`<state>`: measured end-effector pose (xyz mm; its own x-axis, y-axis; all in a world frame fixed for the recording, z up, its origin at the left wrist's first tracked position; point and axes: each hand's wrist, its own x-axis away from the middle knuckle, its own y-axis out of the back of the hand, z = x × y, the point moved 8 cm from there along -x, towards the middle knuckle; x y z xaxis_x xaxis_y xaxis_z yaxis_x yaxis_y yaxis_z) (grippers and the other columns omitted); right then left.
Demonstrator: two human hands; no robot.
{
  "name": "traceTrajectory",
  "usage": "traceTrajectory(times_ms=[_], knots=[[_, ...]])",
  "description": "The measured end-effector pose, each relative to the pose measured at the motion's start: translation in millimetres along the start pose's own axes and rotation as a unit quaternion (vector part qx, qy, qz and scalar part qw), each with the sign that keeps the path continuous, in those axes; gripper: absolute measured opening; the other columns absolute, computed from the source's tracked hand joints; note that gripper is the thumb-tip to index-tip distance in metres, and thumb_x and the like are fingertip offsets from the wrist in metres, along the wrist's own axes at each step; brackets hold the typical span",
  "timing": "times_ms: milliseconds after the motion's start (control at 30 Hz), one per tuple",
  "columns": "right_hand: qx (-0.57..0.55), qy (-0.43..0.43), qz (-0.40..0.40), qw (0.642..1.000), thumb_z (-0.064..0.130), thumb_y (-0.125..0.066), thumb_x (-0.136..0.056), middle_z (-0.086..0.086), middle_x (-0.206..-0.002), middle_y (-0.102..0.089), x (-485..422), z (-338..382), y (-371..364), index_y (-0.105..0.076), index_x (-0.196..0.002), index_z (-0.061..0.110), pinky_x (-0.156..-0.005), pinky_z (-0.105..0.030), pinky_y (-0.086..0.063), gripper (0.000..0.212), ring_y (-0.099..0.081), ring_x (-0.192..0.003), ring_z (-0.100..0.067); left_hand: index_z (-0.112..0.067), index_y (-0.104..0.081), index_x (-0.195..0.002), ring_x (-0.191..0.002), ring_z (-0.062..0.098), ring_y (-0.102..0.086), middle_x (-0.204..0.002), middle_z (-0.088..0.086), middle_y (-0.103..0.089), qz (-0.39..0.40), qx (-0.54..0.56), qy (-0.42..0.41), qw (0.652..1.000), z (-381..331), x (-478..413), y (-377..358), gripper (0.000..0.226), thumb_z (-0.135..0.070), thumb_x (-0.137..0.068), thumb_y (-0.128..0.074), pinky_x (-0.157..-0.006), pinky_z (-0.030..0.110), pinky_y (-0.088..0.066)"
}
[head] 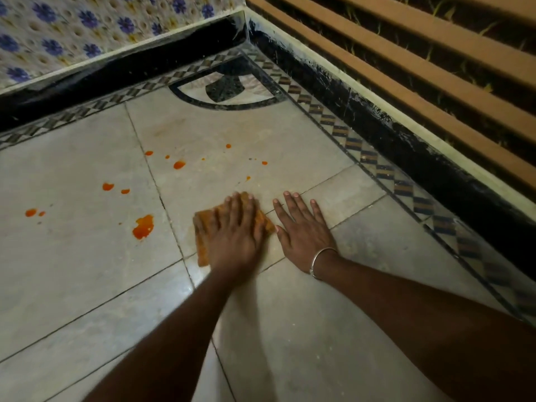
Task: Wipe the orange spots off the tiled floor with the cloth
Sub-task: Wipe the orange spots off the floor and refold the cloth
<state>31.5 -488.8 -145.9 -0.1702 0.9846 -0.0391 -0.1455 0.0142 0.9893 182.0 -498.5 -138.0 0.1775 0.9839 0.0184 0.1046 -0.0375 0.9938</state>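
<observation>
The left hand (235, 230) lay flat, fingers spread, pressing the orange-brown cloth (203, 242) against the tiled floor (290, 314), palm down on it rather than curled around it; its blur suggested it was mid-stroke. The right hand (304, 227), wearing a metal bangle (322, 256) at the wrist, rested open and empty on the floor just beside the cloth, seemingly as a brace. The cloth sat near a tile joint, with most of the orange spots lying to the left and ahead of it: the largest splash (143, 226) near the cloth's left side, a pair of drops (108, 186) further out, two more (31, 212) well to the left, and a scatter (179, 164) ahead toward the patterned corner inlay (226, 88). The wiping appeared only begun, since nearly all the spots looked untouched. The next move would probably call for sliding the cloth leftward under steady pressure across the big splash, then working outward to the scattered drops without smearing them.
</observation>
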Motion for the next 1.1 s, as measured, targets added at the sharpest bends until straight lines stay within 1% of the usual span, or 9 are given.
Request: traceTrajectory(times_ms=[133,200,367,500,633,733,867,967,1100], knots=[[-0.010,-0.004,-0.006,1.000,0.048,-0.018,-0.100,-0.006,-0.168,-0.014,1,-1,1,-0.014,-0.160,0.024,-0.124,-0.051,-0.006,0.065,-0.007,-0.155,-0.022,-0.027,0.006,-0.166,-0.161,0.030,0.007,-0.174,0.011,0.007,-0.018,0.029,0.136,0.990,52,19,4,0.075,-0.067,-0.104,-0.006,-0.127,0.060,0.008],[-0.011,-0.006,-0.009,1.000,0.048,-0.018,-0.100,-0.007,-0.167,-0.015,0,-1,0,-0.015,-0.160,0.023,-0.124,-0.051,-0.007,0.065,-0.008,-0.155,-0.023,-0.023,0.009,-0.166,-0.161,0.031,0.005,-0.174,0.013,0.005,-0.020,0.029,0.154,0.987,38,50,2,0.075,-0.064,-0.105,-0.004,-0.128,0.058,0.002],[-0.001,-0.006,-0.002,1.000,0.046,-0.014,-0.100,-0.006,-0.168,-0.011,0,0,0,-0.011,-0.161,0.024,-0.124,-0.051,-0.005,0.065,-0.005,-0.155,-0.022,-0.022,0.008,-0.166,-0.161,0.028,0.012,-0.174,0.011,0.010,0.003,0.021,0.083,0.996,-21,46,-6,0.075,-0.063,-0.103,0.002,-0.128,0.054,0.008],[0.000,0.000,-0.001,1.000,0.044,-0.016,-0.100,-0.005,-0.168,-0.011,0,-1,-1,-0.011,-0.161,0.024,-0.125,-0.050,-0.006,0.064,-0.006,-0.155,-0.022,-0.027,0.007,-0.166,-0.161,0.024,0.012,-0.174,0.006,0.010,-0.003,0.005,0.030,1.000,0,-2,2,0.074,-0.065,-0.102,0.004,-0.128,0.049,0.012],[-0.006,-0.001,-0.006,1.000,0.045,-0.017,-0.101,-0.005,-0.168,-0.012,1,0,1,-0.012,-0.160,0.024,-0.124,-0.051,-0.007,0.063,-0.006,-0.155,-0.022,-0.022,0.006,-0.166,-0.161,0.028,0.005,-0.175,0.011,0.003,-0.031,0.033,0.150,0.988,45,19,1,0.073,-0.062,-0.107,-0.007,-0.129,0.053,0.006],[-0.007,-0.006,-0.003,1.000,0.045,-0.017,-0.101,-0.006,-0.168,-0.012,0,0,-1,-0.012,-0.160,0.024,-0.124,-0.051,-0.006,0.063,-0.006,-0.155,-0.022,-0.015,0.002,-0.167,-0.161,0.034,0.000,-0.174,0.017,-0.002,-0.033,0.059,0.243,0.968,23,67,1,0.074,-0.056,-0.105,-0.006,-0.128,0.059,-0.002],[0.002,-0.005,0.001,1.000,0.044,-0.016,-0.100,-0.006,-0.168,-0.011,0,0,0,-0.012,-0.161,0.023,-0.124,-0.051,-0.005,0.064,-0.005,-0.155,-0.022,-0.018,0.005,-0.166,-0.161,0.033,0.011,-0.173,0.014,0.009,-0.013,0.078,0.164,0.983,-38,71,-12,0.075,-0.058,-0.105,-0.008,-0.128,0.057,0.006],[0.005,-0.002,0.005,1.000,0.044,-0.013,-0.099,-0.006,-0.168,-0.011,-1,-2,-1,-0.012,-0.161,0.024,-0.125,-0.050,-0.005,0.065,-0.005,-0.155,-0.022,-0.020,0.005,-0.166,-0.160,0.029,0.014,-0.174,0.013,0.010,-0.003,0.045,0.112,0.993,-22,31,-6,0.072,-0.058,-0.107,-0.008,-0.128,0.052,0.011],[0.002,-0.004,0.000,1.000,0.046,-0.014,-0.099,-0.006,-0.168,-0.013,0,-1,0,-0.015,-0.160,0.024,-0.125,-0.050,-0.007,0.065,-0.008,-0.155,-0.022,-0.020,0.006,-0.166,-0.161,0.030,0.007,-0.175,0.012,0.006,-0.020,0.044,0.168,0.985,38,27,-6,0.073,-0.059,-0.105,-0.005,-0.128,0.059,-0.001]])
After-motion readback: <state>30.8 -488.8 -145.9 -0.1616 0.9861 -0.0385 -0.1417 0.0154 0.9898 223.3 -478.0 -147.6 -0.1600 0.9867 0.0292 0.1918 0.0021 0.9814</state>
